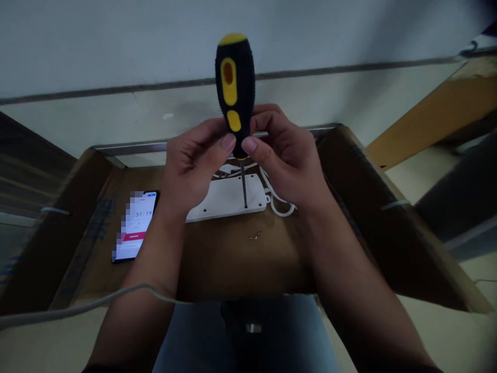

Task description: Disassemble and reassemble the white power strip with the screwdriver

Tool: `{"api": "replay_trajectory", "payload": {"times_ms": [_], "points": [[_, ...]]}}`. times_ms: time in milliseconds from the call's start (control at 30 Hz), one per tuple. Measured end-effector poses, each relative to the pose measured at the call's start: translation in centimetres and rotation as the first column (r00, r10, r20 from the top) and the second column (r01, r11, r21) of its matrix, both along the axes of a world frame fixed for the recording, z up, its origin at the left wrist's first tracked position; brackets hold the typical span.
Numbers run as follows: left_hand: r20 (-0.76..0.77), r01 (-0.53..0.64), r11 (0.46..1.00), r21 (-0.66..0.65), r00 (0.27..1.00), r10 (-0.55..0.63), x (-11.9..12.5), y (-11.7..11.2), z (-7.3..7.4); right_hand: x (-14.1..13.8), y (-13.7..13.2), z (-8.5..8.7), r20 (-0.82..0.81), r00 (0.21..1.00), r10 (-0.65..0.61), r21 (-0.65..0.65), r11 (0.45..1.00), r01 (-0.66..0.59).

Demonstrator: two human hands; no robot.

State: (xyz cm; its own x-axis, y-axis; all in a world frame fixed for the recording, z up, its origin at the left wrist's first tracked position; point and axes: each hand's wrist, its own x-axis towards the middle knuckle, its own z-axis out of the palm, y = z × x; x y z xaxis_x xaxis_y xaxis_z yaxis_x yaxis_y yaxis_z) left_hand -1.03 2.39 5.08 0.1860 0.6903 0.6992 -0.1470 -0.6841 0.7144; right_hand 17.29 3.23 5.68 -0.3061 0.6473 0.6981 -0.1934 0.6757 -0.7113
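Note:
A black and yellow screwdriver (235, 93) stands upright, its metal shaft reaching down to a hole near the right end of a white power strip (227, 199) lying back-side up on a cardboard sheet (233, 259). My left hand (194, 160) and my right hand (285, 155) both pinch the lower part of the handle between thumb and fingers. Two small loose screws (254, 237) lie on the cardboard just in front of the strip. The strip's white cord (277, 199) loops out behind my right hand.
A phone (135, 226) with a lit screen showing a timer lies on the cardboard at the left. The cardboard's flaps rise at both sides. A thin white cable (77, 306) crosses my left forearm. Wall and floor lie beyond.

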Motion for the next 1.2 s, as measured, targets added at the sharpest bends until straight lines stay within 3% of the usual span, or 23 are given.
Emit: {"api": "replay_trajectory", "payload": {"times_ms": [200, 367, 533, 733, 867, 1000, 1200], "points": [[0.058, -0.052, 0.999, 0.011, 0.997, 0.051, 0.2, 0.3, -0.2, -0.1, -0.2, 0.4, 0.05, 0.998, 0.04, -0.03, 0.999, -0.038], [0.083, -0.025, 1.0, -0.019, 0.996, 0.026, 0.7, 0.1, -0.5, -0.7, -0.2, -0.6, -0.109, 0.983, 0.15, -0.129, 0.978, -0.163], [0.075, -0.104, 0.987, -0.122, 0.991, 0.114, 1.6, -0.5, -0.3, -0.5, 0.4, -1.2, -0.149, 0.953, 0.263, -0.143, 0.948, -0.284], [0.029, -0.062, 0.982, -0.181, 0.997, 0.068, 1.5, -0.9, 0.1, 0.2, 0.2, -0.6, -0.004, 0.987, 0.162, -0.123, 0.979, -0.161], [0.048, 0.023, 0.988, -0.154, 0.999, -0.016, 1.2, -1.2, 0.1, 0.2, 0.4, -0.7, -0.015, 0.983, 0.184, -0.078, 0.98, -0.185], [0.046, 0.009, 0.975, -0.224, 0.999, 0.002, 0.8, -1.5, 0.3, 0.2, 0.4, -0.7, -0.02, 0.988, 0.155, -0.159, 0.975, -0.156], [0.012, 0.056, 0.985, -0.165, 0.998, -0.055, 0.8, -1.2, 0.4, 0.5, 0.7, -0.6, -0.034, 0.982, 0.186, -0.188, 0.964, -0.189]]}}
